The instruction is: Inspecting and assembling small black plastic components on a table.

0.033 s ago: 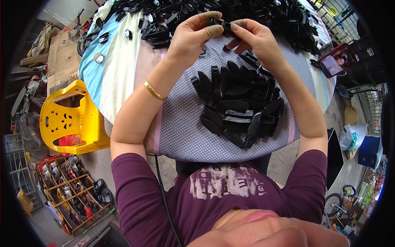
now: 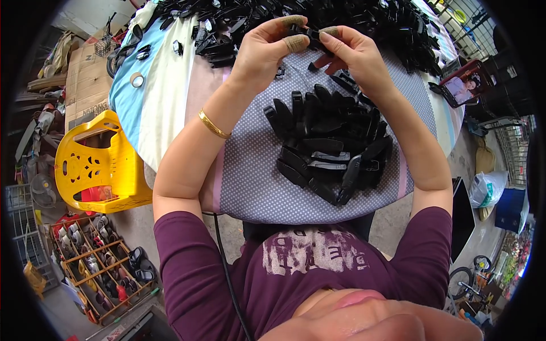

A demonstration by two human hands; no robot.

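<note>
Above the far half of the table, my left hand (image 2: 263,57) and my right hand (image 2: 358,57) meet at a small black plastic piece (image 2: 313,37). Tan tape wraps the thumb and forefinger of my left hand and a fingertip of my right. Both hands are closed on the piece, which the fingers partly hide; its exact kind cannot be made out. Nearer to me, a heap of long black plastic pieces (image 2: 327,128) lies on the dotted cloth, a few with shiny grey faces. Behind my hands spreads a large pile of similar black pieces (image 2: 398,34).
A roll of tape (image 2: 136,80) lies on the blue stripe of the tablecloth (image 2: 170,85). At the right edge stands a lit phone (image 2: 462,86). A yellow chair (image 2: 128,170) and a shoe rack (image 2: 96,264) stand left. A black cable (image 2: 223,250) hangs before my shirt.
</note>
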